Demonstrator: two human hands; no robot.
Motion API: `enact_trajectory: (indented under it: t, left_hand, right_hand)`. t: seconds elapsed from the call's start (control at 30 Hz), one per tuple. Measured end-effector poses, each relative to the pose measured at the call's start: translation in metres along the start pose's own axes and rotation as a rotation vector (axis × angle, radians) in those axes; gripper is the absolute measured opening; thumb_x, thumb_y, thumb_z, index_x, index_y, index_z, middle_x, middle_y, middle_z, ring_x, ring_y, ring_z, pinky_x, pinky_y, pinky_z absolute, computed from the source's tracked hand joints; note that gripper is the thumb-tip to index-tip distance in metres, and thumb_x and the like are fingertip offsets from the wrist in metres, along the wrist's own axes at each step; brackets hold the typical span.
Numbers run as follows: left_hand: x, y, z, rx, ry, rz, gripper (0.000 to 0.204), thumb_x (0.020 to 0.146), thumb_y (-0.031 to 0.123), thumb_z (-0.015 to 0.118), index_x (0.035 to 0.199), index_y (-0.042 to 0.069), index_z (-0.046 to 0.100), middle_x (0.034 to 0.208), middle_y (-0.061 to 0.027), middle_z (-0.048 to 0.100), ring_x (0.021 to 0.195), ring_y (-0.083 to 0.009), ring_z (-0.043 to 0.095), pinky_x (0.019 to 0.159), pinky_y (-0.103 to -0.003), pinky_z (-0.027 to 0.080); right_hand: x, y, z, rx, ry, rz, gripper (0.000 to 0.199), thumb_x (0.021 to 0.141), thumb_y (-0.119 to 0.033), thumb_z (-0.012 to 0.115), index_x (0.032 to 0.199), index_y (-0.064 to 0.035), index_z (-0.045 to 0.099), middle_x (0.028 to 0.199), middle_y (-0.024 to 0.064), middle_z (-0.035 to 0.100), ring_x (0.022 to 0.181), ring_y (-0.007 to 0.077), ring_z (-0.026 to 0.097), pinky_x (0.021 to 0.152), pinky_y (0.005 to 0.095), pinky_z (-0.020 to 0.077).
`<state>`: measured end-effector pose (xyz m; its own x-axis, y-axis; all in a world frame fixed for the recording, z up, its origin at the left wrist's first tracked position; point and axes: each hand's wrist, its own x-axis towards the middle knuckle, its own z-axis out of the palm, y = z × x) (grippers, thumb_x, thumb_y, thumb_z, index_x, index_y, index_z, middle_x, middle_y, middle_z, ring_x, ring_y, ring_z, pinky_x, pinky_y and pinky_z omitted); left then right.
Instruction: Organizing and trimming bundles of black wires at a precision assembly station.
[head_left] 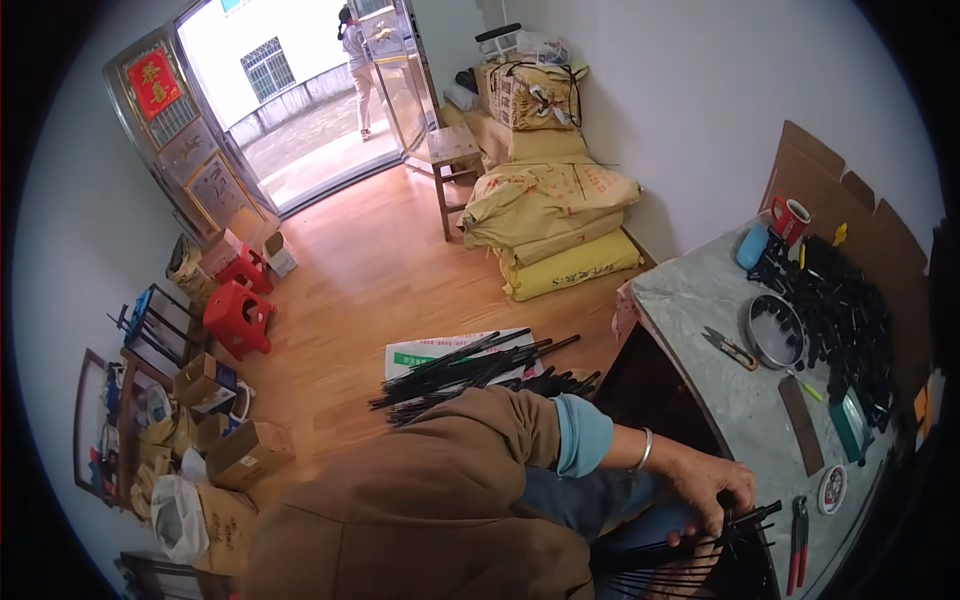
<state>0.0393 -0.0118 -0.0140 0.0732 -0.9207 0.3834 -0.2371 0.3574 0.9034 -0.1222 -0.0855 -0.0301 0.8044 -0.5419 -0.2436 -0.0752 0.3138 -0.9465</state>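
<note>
My left hand (705,485), with a silver bracelet and a blue cuff at the wrist, curls its fingers over the end of a black umbrella frame (745,522). Thin black ribs fan out from it toward the lower edge. Below, partly hidden behind the ribs, my right hand (700,562) grips the same frame. Both hands are over my lap, beside the table's near edge. Closest to them on the grey tabletop (690,310) are red-handled pliers (799,555) and a small white dish (832,489) of tiny parts.
Scissors (731,349), a round metal pan (775,332), a brown strip (800,425), a green box (852,427) and a heap of black parts (845,320) cover the table. More black umbrella frames (470,375) lie on the floor. Yellow sacks (560,220) stand against the wall. A person (361,70) is outside the doorway.
</note>
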Motion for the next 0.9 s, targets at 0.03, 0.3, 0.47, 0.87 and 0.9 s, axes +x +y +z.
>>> enact_trajectory:
  t: [0.03,0.3,0.47,0.87,0.9]
  left_hand:
    - [0.000,0.000,0.002,-0.007,-0.004,-0.002,0.028,0.068,0.022,0.078,0.084,0.004,0.064,0.110,-0.0128,0.051,0.112,-0.0317,0.042,0.099,-0.040,0.035]
    - [-0.011,0.006,0.004,0.189,0.199,0.045,0.038,0.074,0.019,0.071,0.109,0.005,0.062,0.110,-0.0129,0.056,0.110,-0.0295,0.049,0.096,-0.037,0.039]
    - [-0.039,0.077,0.025,-0.033,0.339,0.017,0.059,0.075,0.005,0.061,0.131,0.004,0.045,0.123,-0.0082,0.048,0.105,-0.0215,0.047,0.092,-0.033,0.042]
    - [-0.011,0.050,0.080,-0.074,0.606,-0.411,0.026,0.089,0.007,0.060,0.114,0.002,0.052,0.090,-0.0006,0.054,0.080,-0.0048,0.051,0.071,-0.020,0.044]
    - [-0.002,0.041,0.082,-0.095,0.719,-0.311,0.021,0.086,0.012,0.062,0.102,0.000,0.058,0.080,-0.0037,0.057,0.070,-0.0074,0.050,0.063,-0.023,0.044]
  right_hand:
    - [0.001,-0.001,0.000,0.073,0.088,0.155,0.030,0.087,-0.043,0.061,0.090,-0.0146,0.053,0.072,-0.0008,0.049,0.060,0.0155,0.046,0.053,0.0328,0.0399]
    - [-0.022,-0.003,0.009,0.378,0.056,0.003,0.033,0.085,-0.012,0.067,0.115,-0.0081,0.055,0.091,0.0008,0.058,0.075,0.0102,0.054,0.056,0.0270,0.0434]
    - [-0.004,-0.010,0.015,0.487,-0.069,-0.108,0.025,0.083,-0.011,0.066,0.105,-0.0031,0.058,0.088,0.0072,0.061,0.070,0.0159,0.059,0.058,0.0278,0.0482]
    - [-0.007,-0.001,-0.001,0.547,0.078,-0.196,0.018,0.086,-0.009,0.067,0.103,-0.0027,0.064,0.092,0.0014,0.066,0.081,0.0099,0.062,0.075,0.0232,0.0488]
    - [-0.008,-0.004,0.001,0.582,0.073,-0.229,0.018,0.087,-0.006,0.065,0.104,-0.0001,0.063,0.088,0.0009,0.064,0.078,0.0084,0.059,0.073,0.0206,0.0472]
